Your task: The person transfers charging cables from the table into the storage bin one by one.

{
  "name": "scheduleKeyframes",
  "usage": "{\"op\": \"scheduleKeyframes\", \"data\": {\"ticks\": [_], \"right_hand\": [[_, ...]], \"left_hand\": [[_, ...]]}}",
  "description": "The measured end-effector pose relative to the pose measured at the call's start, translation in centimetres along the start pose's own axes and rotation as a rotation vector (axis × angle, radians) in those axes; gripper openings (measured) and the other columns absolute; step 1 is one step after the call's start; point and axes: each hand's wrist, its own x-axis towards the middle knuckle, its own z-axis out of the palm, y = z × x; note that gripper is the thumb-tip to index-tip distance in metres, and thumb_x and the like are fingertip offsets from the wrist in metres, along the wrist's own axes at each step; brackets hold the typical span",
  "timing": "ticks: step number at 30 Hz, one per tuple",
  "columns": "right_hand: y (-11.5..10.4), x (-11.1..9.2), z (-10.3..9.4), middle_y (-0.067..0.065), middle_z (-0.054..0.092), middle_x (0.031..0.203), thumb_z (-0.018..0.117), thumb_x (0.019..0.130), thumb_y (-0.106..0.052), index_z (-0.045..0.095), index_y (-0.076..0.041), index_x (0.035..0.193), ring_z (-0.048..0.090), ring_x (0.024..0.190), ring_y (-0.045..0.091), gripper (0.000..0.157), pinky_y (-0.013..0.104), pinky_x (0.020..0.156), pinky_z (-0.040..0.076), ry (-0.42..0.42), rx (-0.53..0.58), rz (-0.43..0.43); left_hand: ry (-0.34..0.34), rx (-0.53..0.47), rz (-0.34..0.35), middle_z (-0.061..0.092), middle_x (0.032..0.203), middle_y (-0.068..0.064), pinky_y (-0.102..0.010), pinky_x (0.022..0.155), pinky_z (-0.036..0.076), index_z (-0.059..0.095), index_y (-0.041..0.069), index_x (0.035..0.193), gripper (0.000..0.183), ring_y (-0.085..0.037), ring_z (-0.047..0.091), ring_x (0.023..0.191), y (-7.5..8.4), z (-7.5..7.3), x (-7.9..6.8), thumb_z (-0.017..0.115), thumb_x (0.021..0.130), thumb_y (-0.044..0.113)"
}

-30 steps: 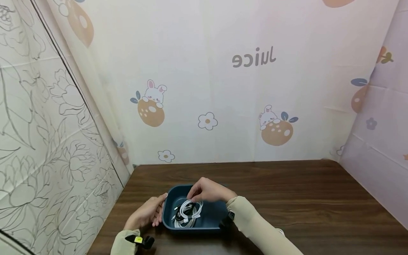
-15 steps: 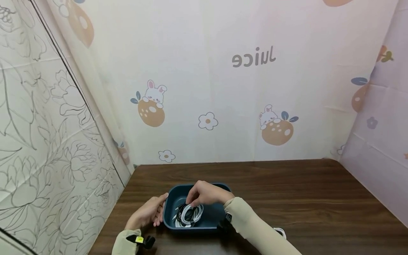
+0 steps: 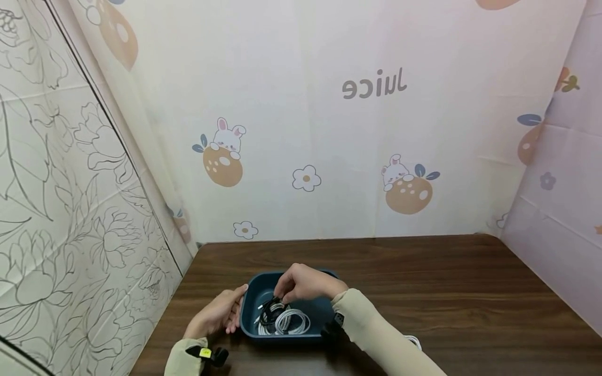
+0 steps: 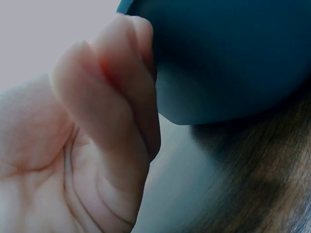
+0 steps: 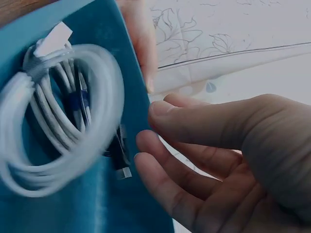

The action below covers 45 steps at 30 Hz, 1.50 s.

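Note:
A dark teal plastic bin (image 3: 312, 338) sits on the table. Inside, a white coiled cable (image 3: 292, 321), bound with a strap, lies partly over another pale coil. A black cable (image 3: 269, 312) rests at their left, with metal plug ends showing. My right hand (image 3: 305, 283) reaches in over the bin, fingertips right above the black cable. In the right wrist view its thumb and fingers are bent, with nothing between them, and the white coil looks blurred. My left hand (image 3: 218, 313) rests against the bin's left side, thumb at the rim and bent fingers outside the wall (image 4: 209, 92).
Another white cable coil (image 3: 414, 342) lies on the brown wooden table (image 3: 423, 282), partly behind the right sleeve. A printed cloth wall (image 3: 329, 130) rises at the table's back, with more cloth at both sides. Both wrists wear black devices.
The white coil, earlier raised at the right hand's fingertips, now lies lower and further right in the bin, away from the fingers. More of the black cable shows. The left hand stays put.

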Motion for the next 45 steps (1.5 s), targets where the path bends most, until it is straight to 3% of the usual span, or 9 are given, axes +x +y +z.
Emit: {"op": "scheduleKeyframes", "data": {"ticks": [9, 15, 21, 26, 32, 35, 42, 45], "right_hand": [[-0.2, -1.1, -1.4, 0.005, 0.076, 0.1, 0.075, 0.092, -0.004, 0.077, -0.009, 0.111, 0.068, 0.087, 0.005, 0.019, 0.019, 0.079, 0.058, 0.033, -0.022, 0.014], [0.0, -2.4, -2.5, -0.001, 0.075, 0.109, 0.075, 0.096, -0.019, 0.075, -0.017, 0.118, 0.07, 0.095, 0.01, 0.022, 0.022, 0.082, 0.058, 0.023, -0.017, -0.016], [0.2, -4.0, -3.6, -0.009, 0.072, 0.115, 0.075, 0.095, -0.029, 0.072, -0.025, 0.122, 0.067, 0.102, 0.015, 0.027, 0.027, 0.085, 0.058, 0.052, -0.006, 0.014], [0.9, -5.6, -4.4, -0.005, 0.07, 0.125, 0.073, 0.095, -0.033, 0.07, -0.026, 0.127, 0.064, 0.115, 0.024, 0.032, 0.038, 0.094, 0.056, 0.107, -0.009, 0.008], [2.0, -7.9, -5.2, 0.001, 0.068, 0.13, 0.072, 0.097, -0.033, 0.068, -0.022, 0.131, 0.062, 0.124, 0.034, 0.036, 0.055, 0.103, 0.053, 0.185, 0.029, 0.001], [2.3, -9.3, -5.6, 0.002, 0.069, 0.128, 0.071, 0.098, -0.032, 0.067, -0.02, 0.131, 0.063, 0.121, 0.037, 0.035, 0.05, 0.101, 0.055, 0.217, 0.024, -0.006], [3.5, -12.8, -6.4, 0.009, 0.071, 0.124, 0.071, 0.099, -0.031, 0.068, -0.02, 0.128, 0.067, 0.108, 0.019, 0.032, 0.031, 0.091, 0.058, 0.294, 0.003, 0.018], [4.3, -14.1, -6.5, 0.011, 0.071, 0.125, 0.071, 0.099, -0.029, 0.068, -0.02, 0.128, 0.068, 0.11, 0.026, 0.03, 0.029, 0.09, 0.058, 0.335, 0.002, 0.026]], "left_hand": [[-0.006, -0.006, -0.002, 0.062, 0.054, 0.003, -0.021, 0.04, 0.049, 0.06, 0.013, 0.067, 0.064, -0.006, 0.059, 0.042, 0.0, -0.1, 0.0, 0.035, 0.109, 0.054], [-0.004, -0.007, -0.006, 0.062, 0.054, 0.003, -0.02, 0.04, 0.049, 0.06, 0.013, 0.066, 0.064, -0.006, 0.059, 0.042, 0.0, -0.2, 0.0, 0.036, 0.109, 0.055], [-0.002, 0.004, 0.0, 0.061, 0.054, 0.003, -0.02, 0.039, 0.048, 0.06, 0.013, 0.065, 0.065, -0.005, 0.057, 0.04, -0.1, -0.2, 0.0, 0.036, 0.109, 0.055], [0.014, 0.025, 0.005, 0.06, 0.052, 0.004, -0.02, 0.036, 0.045, 0.059, 0.014, 0.064, 0.065, -0.005, 0.054, 0.039, -0.1, -0.2, 0.0, 0.037, 0.108, 0.056], [0.043, 0.035, -0.012, 0.063, 0.054, 0.003, -0.021, 0.039, 0.049, 0.061, 0.012, 0.068, 0.065, -0.008, 0.062, 0.043, 0.0, 0.0, -0.1, 0.038, 0.107, 0.058], [0.039, 0.027, -0.011, 0.064, 0.054, 0.002, -0.021, 0.039, 0.049, 0.061, 0.012, 0.067, 0.065, -0.007, 0.061, 0.043, 0.0, -0.1, -0.1, 0.038, 0.108, 0.057], [0.011, -0.008, -0.014, 0.063, 0.054, 0.003, -0.021, 0.039, 0.049, 0.061, 0.013, 0.067, 0.065, -0.006, 0.058, 0.041, 0.0, -0.1, 0.0, 0.038, 0.108, 0.057], [0.012, -0.012, -0.014, 0.063, 0.054, 0.003, -0.021, 0.039, 0.05, 0.061, 0.013, 0.066, 0.065, -0.006, 0.058, 0.041, 0.0, 0.0, 0.0, 0.038, 0.108, 0.057]]}}
